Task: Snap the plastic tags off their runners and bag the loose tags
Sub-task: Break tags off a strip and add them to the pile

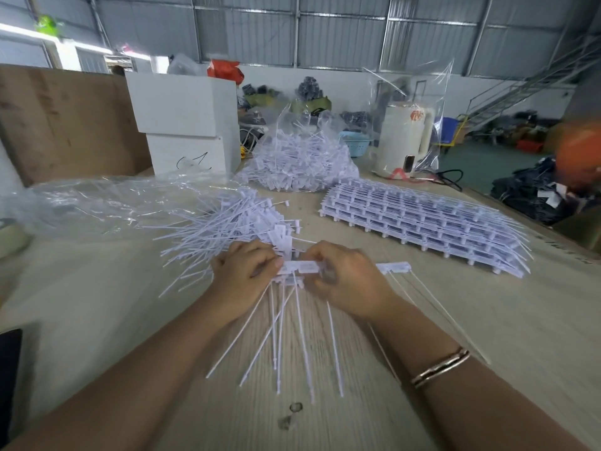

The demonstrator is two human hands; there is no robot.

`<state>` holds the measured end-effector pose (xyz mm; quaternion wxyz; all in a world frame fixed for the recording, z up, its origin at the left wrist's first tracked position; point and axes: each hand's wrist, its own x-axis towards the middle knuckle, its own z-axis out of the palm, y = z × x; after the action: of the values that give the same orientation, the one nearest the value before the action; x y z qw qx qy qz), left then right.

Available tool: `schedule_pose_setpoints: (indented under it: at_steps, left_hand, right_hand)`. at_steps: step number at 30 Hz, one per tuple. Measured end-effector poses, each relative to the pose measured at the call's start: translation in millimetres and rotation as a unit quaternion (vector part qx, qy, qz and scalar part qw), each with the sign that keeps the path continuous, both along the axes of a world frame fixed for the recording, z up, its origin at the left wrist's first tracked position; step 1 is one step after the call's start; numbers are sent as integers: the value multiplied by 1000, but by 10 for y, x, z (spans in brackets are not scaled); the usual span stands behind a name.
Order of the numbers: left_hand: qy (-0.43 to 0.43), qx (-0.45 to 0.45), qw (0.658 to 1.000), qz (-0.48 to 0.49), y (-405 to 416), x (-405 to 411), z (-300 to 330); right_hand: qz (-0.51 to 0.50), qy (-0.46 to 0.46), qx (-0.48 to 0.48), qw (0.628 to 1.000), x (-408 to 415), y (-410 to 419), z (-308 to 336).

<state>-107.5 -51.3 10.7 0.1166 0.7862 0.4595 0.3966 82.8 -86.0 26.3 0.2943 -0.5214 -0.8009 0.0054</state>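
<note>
Plastic film of an open bag (97, 203) lies flat at the far left of the counter (487, 320), and a heap of loose tags (227, 222) spills from its mouth toward the middle. Just in front of that heap the left hand (244, 275) has its fingers curled round one end of a strip of tags (297, 266); its grip is clenched on the heads, with the long tails fanning down toward the person. The right hand (344, 275) pinches the same strip beside it, and a short length of runner (393, 266) sticks out past its knuckles. Behind them a filled bag (299, 164) stands closed, and to the right a stack of unbroken runners (422, 222) waits.

To snap cleanly, the two grips should probably sit tight against each other at the joint, then twist in opposite directions, so the break comes at the thin neck, not along a tail. Freed tags belong with the heap at the bag's mouth.
</note>
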Motion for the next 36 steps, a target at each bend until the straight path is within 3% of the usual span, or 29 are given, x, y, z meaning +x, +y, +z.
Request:
schedule_pose_setpoints:
  at_steps: [5, 11, 13, 16, 17, 20, 22, 27, 30, 36]
  left_hand:
    - [30, 20, 999, -26, 11, -29, -4]
    - [69, 93, 993, -6, -33, 30, 13]
    - [41, 85, 995, -11, -29, 30, 13]
    - [-43, 41, 997, -40, -24, -73, 8]
    - [-53, 37, 998, -29, -15, -106, 1]
    - [30, 72, 995, 62, 52, -103, -43]
    - [85, 96, 985, 112, 88, -55, -72]
    - [39, 125, 986, 104, 24, 4, -8]
    - [50, 85, 994, 47, -42, 91, -10]
    - [19, 39, 997, 59, 16, 17, -21]
  right_hand:
    - [16, 39, -15, 999, 22, 45, -55]
    - [31, 189, -86, 978, -6, 65, -61]
    - [23, 220, -86, 972, -36, 72, -65]
    - [-49, 371, -85, 923, 48, 91, -20]
    - [-63, 378, -82, 920, 108, 94, -5]
    - [-50, 244, -84, 965, 141, 73, -15]
    - [-33, 201, -68, 977, -6, 42, -35]
    - [-19, 57, 28, 998, -275, 41, -63]
    - [6, 42, 46, 998, -331, 8, -52]
    - [10, -4, 15, 1000, -36, 17, 26]
